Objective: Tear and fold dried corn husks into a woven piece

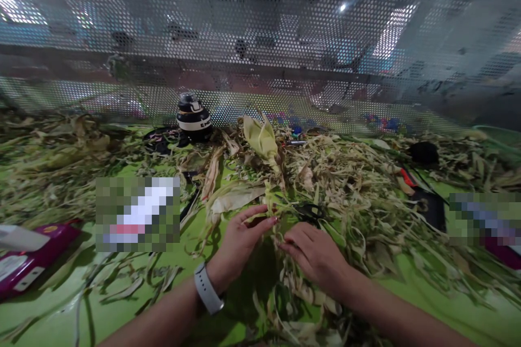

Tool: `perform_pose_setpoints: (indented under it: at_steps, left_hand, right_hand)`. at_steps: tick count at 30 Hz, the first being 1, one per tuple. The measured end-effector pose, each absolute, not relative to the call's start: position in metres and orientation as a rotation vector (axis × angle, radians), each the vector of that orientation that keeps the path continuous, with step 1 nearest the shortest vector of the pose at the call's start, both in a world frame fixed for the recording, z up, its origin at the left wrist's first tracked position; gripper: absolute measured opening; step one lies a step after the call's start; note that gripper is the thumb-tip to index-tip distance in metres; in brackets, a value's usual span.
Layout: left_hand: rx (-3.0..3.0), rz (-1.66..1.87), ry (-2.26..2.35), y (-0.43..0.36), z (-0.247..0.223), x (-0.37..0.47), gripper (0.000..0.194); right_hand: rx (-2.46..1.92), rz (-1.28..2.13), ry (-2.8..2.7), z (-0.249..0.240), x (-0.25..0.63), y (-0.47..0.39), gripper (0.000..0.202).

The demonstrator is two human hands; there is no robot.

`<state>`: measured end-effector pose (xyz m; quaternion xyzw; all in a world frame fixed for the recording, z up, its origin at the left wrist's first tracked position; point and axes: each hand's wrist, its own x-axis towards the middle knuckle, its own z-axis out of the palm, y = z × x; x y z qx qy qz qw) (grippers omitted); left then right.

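Note:
My left hand (pixel 246 236), with a light watch band (pixel 207 288) at the wrist, pinches a small pale-green piece of twisted husk (pixel 269 200) between thumb and fingers. Close on its right, my right hand (pixel 311 252) has its fingers curled together at the strands hanging below that piece. Long dry strands (pixel 293 282) trail down toward the near edge between my forearms. Just beyond my hands lies a larger yellowish husk bundle (pixel 262 141) with a gathered, brownish lower end. Dark scissors-like handles (pixel 310 212) lie among the strands behind my right hand.
Loose dry husks (pixel 358 184) cover much of the green table (pixel 49 314). A black-and-white bottle (pixel 194 119) stands at the back before a perforated metal screen (pixel 260 27). A magenta device (pixel 36 260) lies at the left, a black tool with orange (pixel 427 206) at the right.

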<state>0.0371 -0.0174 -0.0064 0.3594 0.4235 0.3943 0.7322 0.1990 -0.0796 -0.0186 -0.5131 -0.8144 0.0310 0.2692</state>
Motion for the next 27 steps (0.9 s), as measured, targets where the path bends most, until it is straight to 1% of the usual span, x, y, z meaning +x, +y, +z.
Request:
perform_pose_setpoints:
  at_steps: [2,4,6,8,14,18,23,27]
  left_hand:
    - [0.878,0.833,0.934,-0.017,-0.007,0.038,0.036]
    - [0.957,0.823,0.899,-0.018,-0.007,0.038,0.029]
    - [1.008,0.836,0.870,-0.020,-0.006,0.038,0.026]
    - [1.023,0.831,0.877,-0.021,-0.005,0.037,0.025]
    - [0.962,0.735,0.881,-0.024,-0.002,0.034,0.024]
    - [1.016,0.734,0.837,-0.024,-0.005,0.033,0.023]
    - [1.074,0.719,0.739,-0.023,-0.005,0.031,0.030]
    - [1.070,0.770,0.699,-0.024,-0.004,0.030,0.035]
  right_hand:
    - [-1.327,-0.149,-2.214,-0.014,0.203,-0.077,0.011]
    - [-1.294,-0.212,-2.186,-0.011,0.207,-0.073,0.008]
    - [-1.308,-0.104,-2.145,-0.009,0.211,-0.070,0.007]
    - [-1.369,0.078,-2.085,-0.009,0.212,-0.069,0.009]
    - [-1.470,0.488,-1.867,-0.009,0.207,-0.072,0.010]
    - [-1.447,0.749,-1.691,-0.012,0.204,-0.072,0.011]
    - [-1.327,0.997,-1.448,-0.020,0.198,-0.072,0.014]
    - [-1.269,1.131,-1.382,-0.027,0.193,-0.074,0.016]
